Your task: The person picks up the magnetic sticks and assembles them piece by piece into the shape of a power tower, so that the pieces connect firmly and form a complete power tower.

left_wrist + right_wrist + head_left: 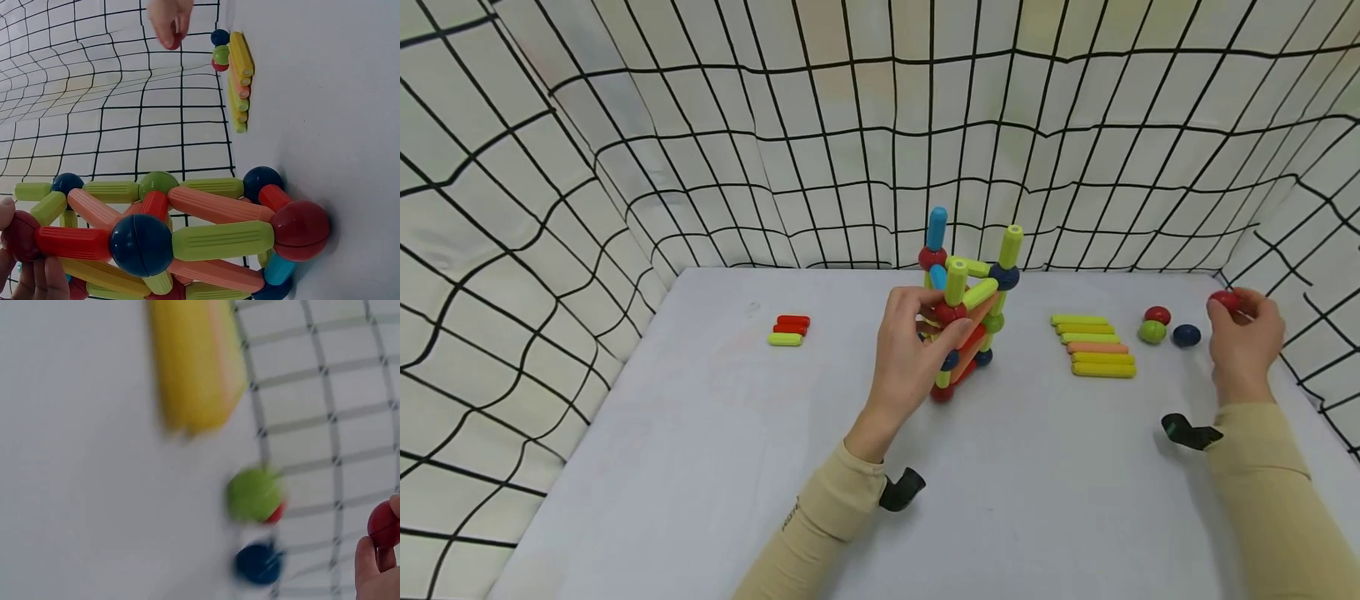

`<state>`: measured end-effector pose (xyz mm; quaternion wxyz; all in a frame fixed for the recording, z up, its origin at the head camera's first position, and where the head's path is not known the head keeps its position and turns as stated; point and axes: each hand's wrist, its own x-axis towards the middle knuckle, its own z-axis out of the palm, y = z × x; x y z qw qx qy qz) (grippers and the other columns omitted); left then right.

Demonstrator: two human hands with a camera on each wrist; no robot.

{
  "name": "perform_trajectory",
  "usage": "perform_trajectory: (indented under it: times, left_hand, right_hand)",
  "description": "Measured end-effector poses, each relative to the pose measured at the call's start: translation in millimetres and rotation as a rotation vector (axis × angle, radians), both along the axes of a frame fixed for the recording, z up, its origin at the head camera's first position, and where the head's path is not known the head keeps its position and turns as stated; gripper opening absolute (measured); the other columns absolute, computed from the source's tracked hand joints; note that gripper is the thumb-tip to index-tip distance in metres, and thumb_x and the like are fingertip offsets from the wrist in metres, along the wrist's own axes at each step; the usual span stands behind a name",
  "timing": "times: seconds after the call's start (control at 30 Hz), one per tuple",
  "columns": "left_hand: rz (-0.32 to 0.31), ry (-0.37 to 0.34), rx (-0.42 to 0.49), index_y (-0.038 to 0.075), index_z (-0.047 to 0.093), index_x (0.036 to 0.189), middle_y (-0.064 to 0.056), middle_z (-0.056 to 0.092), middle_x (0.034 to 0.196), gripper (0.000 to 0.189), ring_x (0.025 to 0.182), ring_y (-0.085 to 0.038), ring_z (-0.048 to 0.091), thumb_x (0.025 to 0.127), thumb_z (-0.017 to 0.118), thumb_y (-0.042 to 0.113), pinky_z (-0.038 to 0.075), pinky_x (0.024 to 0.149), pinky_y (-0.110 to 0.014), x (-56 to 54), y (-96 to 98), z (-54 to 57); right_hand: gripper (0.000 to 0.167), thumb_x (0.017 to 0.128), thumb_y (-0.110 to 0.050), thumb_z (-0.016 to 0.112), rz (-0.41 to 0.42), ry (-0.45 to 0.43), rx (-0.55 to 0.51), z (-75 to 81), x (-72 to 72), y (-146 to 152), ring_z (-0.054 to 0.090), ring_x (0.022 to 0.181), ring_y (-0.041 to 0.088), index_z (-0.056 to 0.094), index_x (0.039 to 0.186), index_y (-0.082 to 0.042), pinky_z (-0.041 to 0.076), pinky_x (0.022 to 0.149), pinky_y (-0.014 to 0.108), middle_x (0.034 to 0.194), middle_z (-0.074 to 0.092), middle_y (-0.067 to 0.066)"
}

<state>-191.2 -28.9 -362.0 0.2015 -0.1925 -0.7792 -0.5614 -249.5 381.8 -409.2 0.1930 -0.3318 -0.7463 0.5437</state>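
A tower of coloured rods and balls [992, 321] stands on the white table, with a blue rod and light green rods pointing up from its top. My left hand [910, 354] grips the tower's near upper corner around a dark red ball [22, 235]. Over at the right, my right hand [1247, 337] pinches a red ball [1226, 300] between thumb and fingers. That ball also shows at the edge of the right wrist view. Close beside this hand lie a blue ball [1186, 336], a green ball [1152, 332] and another red ball [1157, 315].
A row of yellow, green and salmon rods [1103, 369] lies between the tower and the loose balls. Two red rods and a light green rod [785, 339] lie to the left. Black netting [820, 133] rises behind and along both sides of the white table [700, 467].
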Motion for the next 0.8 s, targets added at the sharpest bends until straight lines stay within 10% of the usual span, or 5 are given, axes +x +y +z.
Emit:
perform_trajectory:
  times: [0.43, 0.8]
  left_hand:
    - [0.014, 0.012, -0.016, 0.001, 0.057, 0.114, -0.009, 0.051, 0.109, 0.036, 0.093, -0.018, 0.056, 0.087, 0.075, 0.018, 0.054, 0.076, -0.030, 0.4, 0.0, 0.4]
    - [0.017, 0.002, -0.019, 0.002, 0.057, 0.115, -0.009, 0.051, 0.109, 0.037, 0.093, -0.018, 0.056, 0.088, 0.075, 0.020, 0.055, 0.073, -0.030, 0.8, -0.3, 0.4]
  right_hand:
    - [0.050, 0.092, -0.023, 0.069, 0.692, 0.411, -0.016, 117.8, 24.7, -138, 0.046, 0.124, 0.018, 0.054, 0.139, -0.021, 0.044, 0.090, 0.010, 0.138, 0.049, 0.004]
    - [0.044, 0.095, -0.025, 0.065, 0.914, 0.357, 0.127, 140.0, 25.1, -191, 0.051, 0.121, 0.020, 0.054, 0.138, -0.019, 0.047, 0.092, 0.019, 0.134, 0.053, 0.005]
